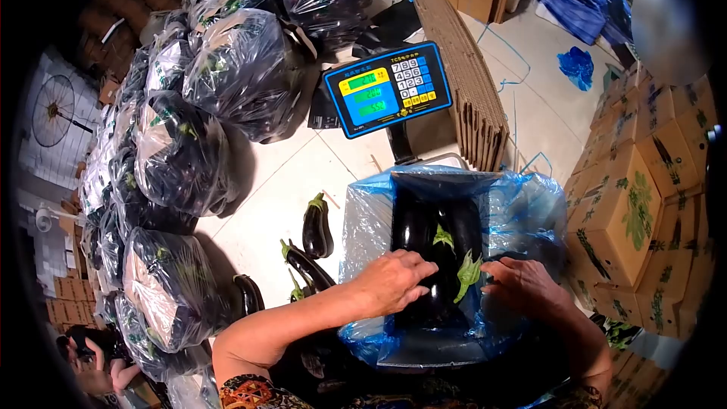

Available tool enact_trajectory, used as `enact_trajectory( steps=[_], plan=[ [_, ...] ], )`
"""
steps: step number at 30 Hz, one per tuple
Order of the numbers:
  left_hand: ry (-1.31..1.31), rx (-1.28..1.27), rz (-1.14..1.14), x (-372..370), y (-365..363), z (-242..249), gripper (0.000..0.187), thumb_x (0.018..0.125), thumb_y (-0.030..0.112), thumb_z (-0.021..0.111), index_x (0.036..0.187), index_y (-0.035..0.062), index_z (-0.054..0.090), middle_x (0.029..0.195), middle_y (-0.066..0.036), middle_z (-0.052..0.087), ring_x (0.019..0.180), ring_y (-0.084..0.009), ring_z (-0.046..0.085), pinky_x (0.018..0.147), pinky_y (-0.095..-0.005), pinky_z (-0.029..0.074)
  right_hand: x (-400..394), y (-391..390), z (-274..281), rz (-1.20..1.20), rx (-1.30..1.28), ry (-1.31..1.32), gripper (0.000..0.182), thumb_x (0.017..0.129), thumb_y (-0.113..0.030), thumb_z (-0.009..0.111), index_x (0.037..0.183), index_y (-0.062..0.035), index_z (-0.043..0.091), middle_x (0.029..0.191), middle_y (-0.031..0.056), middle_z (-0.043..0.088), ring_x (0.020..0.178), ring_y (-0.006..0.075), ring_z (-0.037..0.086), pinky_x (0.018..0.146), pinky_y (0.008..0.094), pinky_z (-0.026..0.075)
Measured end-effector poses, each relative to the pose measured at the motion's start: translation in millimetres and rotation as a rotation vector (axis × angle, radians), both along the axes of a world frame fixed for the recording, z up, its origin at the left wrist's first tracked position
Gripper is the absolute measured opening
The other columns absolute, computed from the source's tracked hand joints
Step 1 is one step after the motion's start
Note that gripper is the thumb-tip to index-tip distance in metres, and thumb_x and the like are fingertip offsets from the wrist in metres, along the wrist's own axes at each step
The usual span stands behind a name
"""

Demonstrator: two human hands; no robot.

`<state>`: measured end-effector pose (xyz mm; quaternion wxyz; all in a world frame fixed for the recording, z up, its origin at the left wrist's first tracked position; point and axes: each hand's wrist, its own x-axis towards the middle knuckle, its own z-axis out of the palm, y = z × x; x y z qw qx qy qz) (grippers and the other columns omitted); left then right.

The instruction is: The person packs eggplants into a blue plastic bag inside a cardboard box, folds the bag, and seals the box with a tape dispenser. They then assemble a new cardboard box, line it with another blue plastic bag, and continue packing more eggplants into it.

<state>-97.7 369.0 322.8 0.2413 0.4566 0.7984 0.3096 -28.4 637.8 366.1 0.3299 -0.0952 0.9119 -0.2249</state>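
Note:
In the head view, a cardboard box lined with blue plastic (pixel 522 204) stands below a scale display (pixel 387 89) and holds several glossy dark eggplants (pixel 414 223). My left hand (pixel 394 282) reaches over the box's left wall, its fingers curled against an eggplant (pixel 438 307) inside. At the right wall is my right hand (pixel 526 285), fingers bent inward beside a green eggplant stem cap (pixel 469 276). What its fingertips grip, if anything, is hidden. Several loose eggplants (pixel 316 231) lie on the floor left of the box.
Clear bags full of eggplants (pixel 182 155) are piled along the left. Flattened cardboard sheets (pixel 469 91) stand behind the box. Stacked printed cartons (pixel 628 212) rise at the right. Blue plastic (pixel 577 67) and strapping lie on the tiled floor. Another person (pixel 98 356) is at the lower left.

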Motion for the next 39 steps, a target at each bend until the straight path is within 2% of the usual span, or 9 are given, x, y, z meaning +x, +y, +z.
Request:
enact_trajectory(
  steps=[7,11,15,21,27,31,32,34,39],
  plan=[
    [0.065,-0.012,0.018,-13.2,-3.3,0.6,0.040,0.086,0.020,0.065,0.121,0.0009,0.057,0.104,-0.018,0.062,0.097,-0.0354,0.059,0.087,-0.0435,0.049,-5.5,-2.3,11.2,-0.119,0.003,0.039,0.030,0.088,-0.022,0.063,0.114,-0.0088,0.059,0.098,0.0133,0.065,0.088,0.0332,0.064,0.075,0.0415,0.052],
    [0.316,0.194,0.423,-42.3,-23.6,-1.8,0.043,0.077,0.016,0.072,0.116,0.0036,0.058,0.109,-0.018,0.060,0.105,-0.0368,0.057,0.093,-0.0407,0.047,10.8,37.0,-24.7,-0.200,-0.150,0.373,0.038,0.084,-0.008,0.067,0.120,-0.0096,0.057,0.117,0.0174,0.060,0.108,0.0313,0.060,0.090,0.0369,0.052],
    [-0.046,0.140,0.903,-73.2,-61.1,-39.7,0.082,0.074,0.034,0.077,0.139,0.0008,0.040,0.134,-0.024,0.045,0.123,-0.0346,0.047,0.103,-0.0409,0.039,-2.5,64.0,-26.0,-0.468,-0.089,0.883,0.043,0.078,-0.009,0.073,0.117,-0.0046,0.056,0.124,0.0211,0.054,0.115,0.0351,0.054,0.095,0.0408,0.047],
    [-0.330,0.154,0.815,-95.6,-57.6,-32.7,0.098,0.074,0.042,0.078,0.147,0.0015,0.027,0.145,-0.027,0.035,0.136,-0.0362,0.035,0.107,-0.0446,0.035,-22.9,73.3,-37.3,-0.480,-0.064,0.638,0.062,0.076,-0.016,0.076,0.130,-0.0015,0.048,0.131,0.0228,0.050,0.127,0.0394,0.043,0.109,0.0464,0.031],
    [-0.016,0.008,0.584,-128.3,-21.3,-37.5,0.015,0.084,0.015,0.067,0.090,0.0007,0.068,0.073,-0.011,0.066,0.066,-0.0201,0.059,0.069,-0.0326,0.048,-89.4,53.2,-59.9,-0.468,-0.387,0.541,0.041,0.081,-0.020,0.067,0.117,-0.0021,0.060,0.102,0.0199,0.065,0.096,0.0333,0.063,0.086,0.0417,0.049],
    [-0.021,0.298,0.787,-137.7,-19.2,-31.9,0.009,0.087,0.008,0.058,0.086,-0.0010,0.060,0.070,-0.007,0.061,0.067,-0.0131,0.055,0.067,-0.0283,0.046,-104.1,31.1,-34.8,-0.377,-0.209,0.577,0.024,0.083,-0.017,0.062,0.097,0.0034,0.064,0.078,0.0140,0.066,0.072,0.0194,0.059,0.070,0.0340,0.047],
    [-0.019,0.294,0.749,-132.9,-21.4,-28.9,0.008,0.088,0.007,0.057,0.087,-0.0010,0.059,0.069,-0.007,0.060,0.067,-0.0132,0.055,0.066,-0.0287,0.046,-102.6,30.1,-37.2,-0.403,-0.295,0.646,0.016,0.083,-0.016,0.061,0.093,-0.0036,0.065,0.079,0.0190,0.065,0.074,0.0344,0.064,0.068,0.0394,0.050],
    [-0.009,0.280,0.658,-106.2,-18.7,-7.4,0.007,0.090,0.006,0.055,0.089,-0.0009,0.056,0.069,-0.008,0.059,0.068,-0.0128,0.055,0.063,-0.0299,0.046,-94.9,29.3,-36.2,-0.499,-0.329,0.668,0.017,0.085,-0.013,0.058,0.093,0.0004,0.064,0.075,0.0160,0.063,0.068,0.0252,0.059,0.066,0.0336,0.048],
    [0.495,0.224,0.347,-66.6,-23.6,12.5,0.005,0.085,0.006,0.059,0.088,0.0043,0.055,0.078,-0.016,0.056,0.071,-0.0375,0.058,0.060,-0.0406,0.048,-57.7,20.5,-26.2,-0.354,-0.252,0.863,0.014,0.085,-0.016,0.058,0.081,-0.0047,0.064,0.071,0.0165,0.064,0.072,0.0317,0.065,0.066,0.0419,0.050]
  ],
)
